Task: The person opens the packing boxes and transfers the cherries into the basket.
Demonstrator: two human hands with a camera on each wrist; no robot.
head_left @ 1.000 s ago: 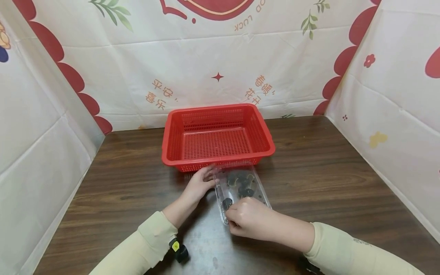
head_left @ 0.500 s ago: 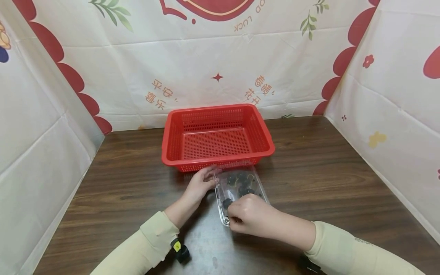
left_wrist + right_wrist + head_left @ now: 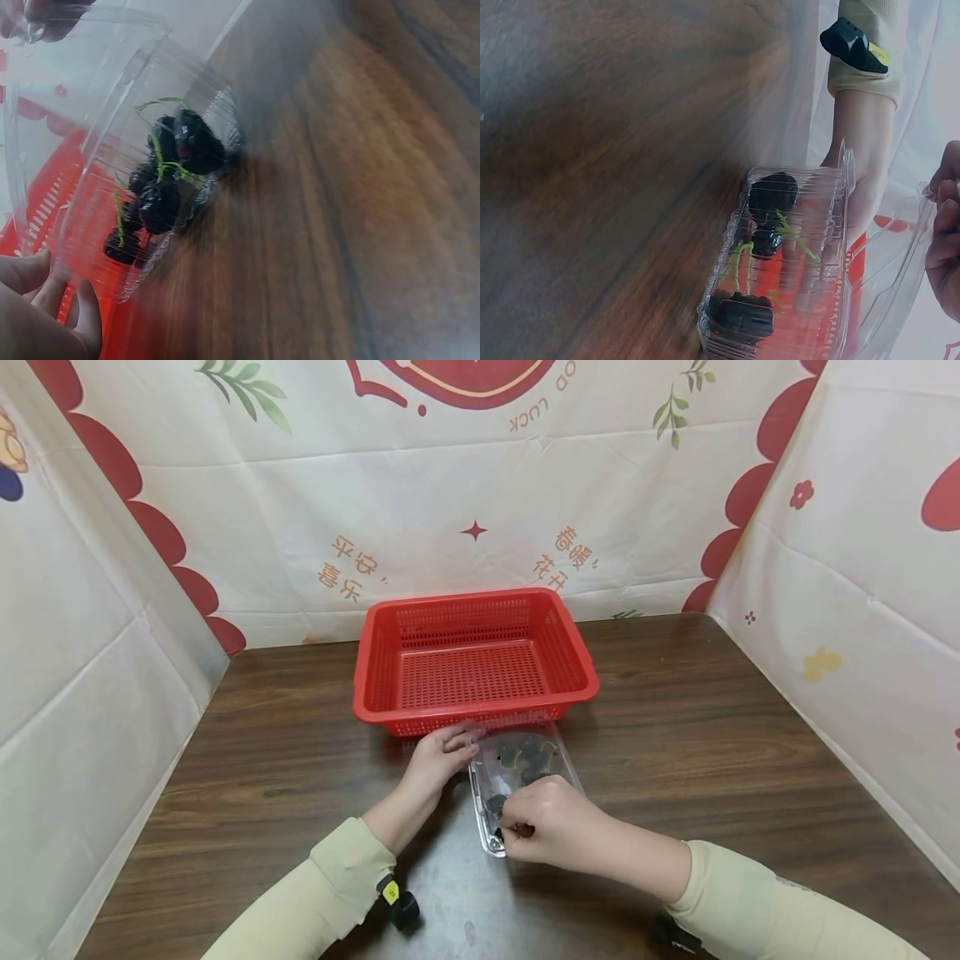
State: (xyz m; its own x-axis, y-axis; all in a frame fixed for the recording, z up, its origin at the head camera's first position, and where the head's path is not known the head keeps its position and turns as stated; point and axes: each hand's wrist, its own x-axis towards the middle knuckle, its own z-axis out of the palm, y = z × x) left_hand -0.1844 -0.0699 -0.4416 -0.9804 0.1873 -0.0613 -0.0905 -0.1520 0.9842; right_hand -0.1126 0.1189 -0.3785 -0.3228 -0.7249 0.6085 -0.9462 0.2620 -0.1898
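Note:
A clear plastic clamshell box (image 3: 484, 817) sits on the table, with dark round fruits (image 3: 199, 142) on green stems inside; they look like cherries. My right hand (image 3: 558, 822) pinches the near edge of its lid, and in the right wrist view the lid (image 3: 900, 304) stands apart from the lower half at this end. At the far left corner, my left hand (image 3: 433, 768) touches the box side with its fingers fairly straight and the thumb near the rim. The right hand hides the box's near right part in the head view.
Just behind the box stands a red plastic basket (image 3: 472, 668) with perforated walls and nothing in it. The brown wooden table (image 3: 712, 735) extends to both sides. A printed white cloth (image 3: 472, 485) hangs at the back and both sides.
My right hand has risen slightly with the lid edge, and more of the box's near left corner shows. The left hand stays almost in place at the box.

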